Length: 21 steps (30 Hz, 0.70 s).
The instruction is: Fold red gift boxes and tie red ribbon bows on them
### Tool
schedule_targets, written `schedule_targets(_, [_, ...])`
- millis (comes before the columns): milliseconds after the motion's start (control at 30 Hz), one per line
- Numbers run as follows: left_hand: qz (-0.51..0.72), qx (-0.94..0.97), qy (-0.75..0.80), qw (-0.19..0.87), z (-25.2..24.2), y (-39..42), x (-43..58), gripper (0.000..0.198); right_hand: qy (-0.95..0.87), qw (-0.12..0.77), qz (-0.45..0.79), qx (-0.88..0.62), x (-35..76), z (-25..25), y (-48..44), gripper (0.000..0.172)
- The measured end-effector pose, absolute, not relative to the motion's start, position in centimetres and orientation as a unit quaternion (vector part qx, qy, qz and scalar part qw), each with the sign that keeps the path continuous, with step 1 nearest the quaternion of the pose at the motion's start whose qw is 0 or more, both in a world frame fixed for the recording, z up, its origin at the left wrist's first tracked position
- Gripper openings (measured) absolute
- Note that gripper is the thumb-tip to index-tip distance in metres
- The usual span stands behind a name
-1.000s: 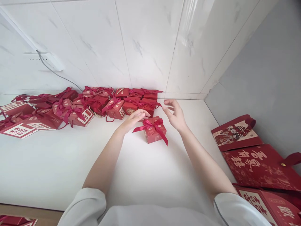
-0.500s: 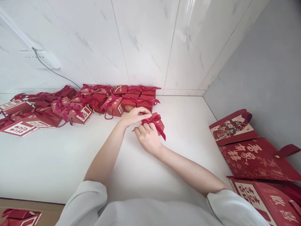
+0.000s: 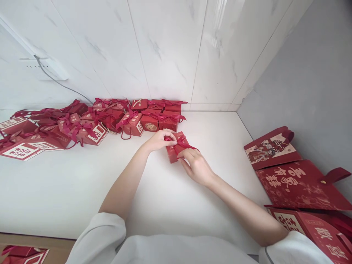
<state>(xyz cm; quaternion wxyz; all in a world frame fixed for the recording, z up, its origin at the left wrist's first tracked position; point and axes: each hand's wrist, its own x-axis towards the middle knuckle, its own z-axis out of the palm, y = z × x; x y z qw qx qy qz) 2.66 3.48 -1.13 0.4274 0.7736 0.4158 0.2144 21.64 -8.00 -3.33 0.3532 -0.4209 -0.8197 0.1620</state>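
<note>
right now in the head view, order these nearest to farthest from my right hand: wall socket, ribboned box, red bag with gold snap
From your right hand:
1. Ribboned box, right at its fingertips
2. Red bag with gold snap, off to the right
3. Wall socket, far upper left

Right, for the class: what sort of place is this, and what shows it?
Probably an indoor workroom or kitchen: a white counter, marble-patterned wall tiles behind it, and many red ribboned boxes clustered along the wall.
</note>
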Motion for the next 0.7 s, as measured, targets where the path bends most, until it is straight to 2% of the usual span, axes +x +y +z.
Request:
schedule_targets(367, [0.240, 0.751, 0.406, 0.462, -1.5, 3.0, 3.1, 0.018, -0.818, 0.280, 0.219, -0.452, 25.8, 0.0, -6.8, 0.012])
schedule_targets(567, [0.251, 0.760, 0.422, 0.425, -0.8, 2.3, 3.0, 0.019, -0.854, 0.101, 0.339, -0.382, 25.9, 2.5, -6.9, 0.013])
schedule_targets(633, [0.264, 0.753, 0.419, 0.433, -0.8, 2.3, 2.8, 0.022, -0.844, 0.107, 0.365, -0.377, 25.8, 3.9, -6.9, 0.016])
schedule_targets(700, [0.280, 0.745, 0.423, 0.434, -1.0, 2.4, 2.6, 0.024, -0.830, 0.167, 0.336, -0.412, 25.5, 4.8, -6.6, 0.016])
